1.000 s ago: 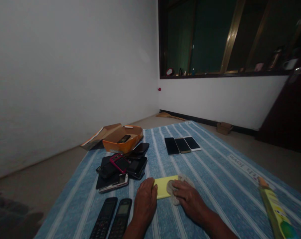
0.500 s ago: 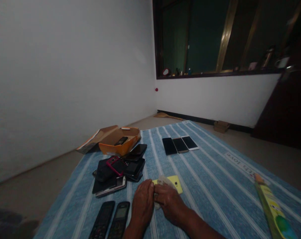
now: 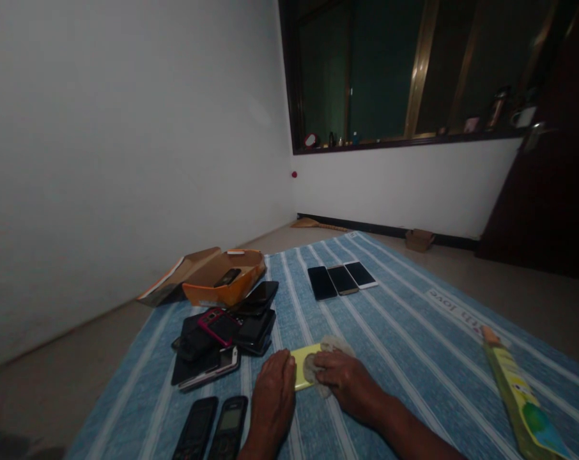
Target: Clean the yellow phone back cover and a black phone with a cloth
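A yellow phone (image 3: 300,365) lies flat on the striped cloth cover, its right part hidden. My left hand (image 3: 273,395), fingers pressed together, grips the phone's left end. With closed fingers, my right hand (image 3: 351,382) holds a crumpled pale rag (image 3: 336,345) against the phone's upper face. Two black keypad phones (image 3: 196,425) lie side by side just left of my left hand. Beyond them is a loose pile of phones, with a pink-framed one (image 3: 220,326) on top.
An open orange box (image 3: 213,295) with a small dark phone in it stands behind the pile. Three phones (image 3: 342,281) lie in a row farther back. On the right lies a yellow-green bottle-shaped packet (image 3: 522,396). Beyond the blue striped cover (image 3: 395,319) are walls and a window.
My right hand and the rag have slid right along the yellow phone, baring its left part and covering its right end. My left hand stays at the phone's left end. The view has shifted slightly.
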Tool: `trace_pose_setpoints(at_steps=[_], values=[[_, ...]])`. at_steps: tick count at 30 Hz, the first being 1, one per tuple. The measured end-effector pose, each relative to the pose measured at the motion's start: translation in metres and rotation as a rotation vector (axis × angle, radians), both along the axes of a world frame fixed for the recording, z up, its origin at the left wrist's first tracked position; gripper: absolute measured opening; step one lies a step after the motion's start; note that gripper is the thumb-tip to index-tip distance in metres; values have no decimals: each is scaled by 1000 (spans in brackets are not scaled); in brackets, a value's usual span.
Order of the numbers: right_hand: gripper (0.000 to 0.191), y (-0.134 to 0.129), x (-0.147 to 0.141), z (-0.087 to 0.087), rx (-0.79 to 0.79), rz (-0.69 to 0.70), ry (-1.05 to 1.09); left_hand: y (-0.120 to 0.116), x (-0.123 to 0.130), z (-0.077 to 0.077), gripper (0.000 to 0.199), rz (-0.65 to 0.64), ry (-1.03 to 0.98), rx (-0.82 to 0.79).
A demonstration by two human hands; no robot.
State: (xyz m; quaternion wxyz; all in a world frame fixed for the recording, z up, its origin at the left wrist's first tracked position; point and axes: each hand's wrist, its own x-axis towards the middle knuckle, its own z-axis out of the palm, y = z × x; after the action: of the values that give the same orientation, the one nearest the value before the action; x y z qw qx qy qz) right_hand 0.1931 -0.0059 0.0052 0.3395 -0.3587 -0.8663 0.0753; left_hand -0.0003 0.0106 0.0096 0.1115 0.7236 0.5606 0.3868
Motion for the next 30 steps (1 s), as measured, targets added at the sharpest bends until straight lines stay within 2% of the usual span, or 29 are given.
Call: trace_pose_setpoints(at_steps=[5, 9, 13, 20, 23, 26, 30], values=[[31, -4, 23, 5, -59, -4, 9, -1, 1, 2, 41, 1, -7, 2], [33, -4, 24, 5, -72, 1, 6, -1, 2, 3, 42, 2, 0, 10], [30, 1, 6, 1, -37, 8, -3, 1, 1, 0, 45, 4, 11, -4], [30, 9, -47, -1, 49, 31, 3, 6, -6, -7, 45, 2, 4, -5], [30, 8, -56, 0, 70, 39, 25, 6, -7, -8, 45, 12, -2, -8], [28, 6, -49, -2, 55, 7, 11, 5, -5, -7, 45, 26, -8, -1], [28, 1, -23, -3, 21, -32, 18, 3, -2, -5, 42, 1, -10, 27]])
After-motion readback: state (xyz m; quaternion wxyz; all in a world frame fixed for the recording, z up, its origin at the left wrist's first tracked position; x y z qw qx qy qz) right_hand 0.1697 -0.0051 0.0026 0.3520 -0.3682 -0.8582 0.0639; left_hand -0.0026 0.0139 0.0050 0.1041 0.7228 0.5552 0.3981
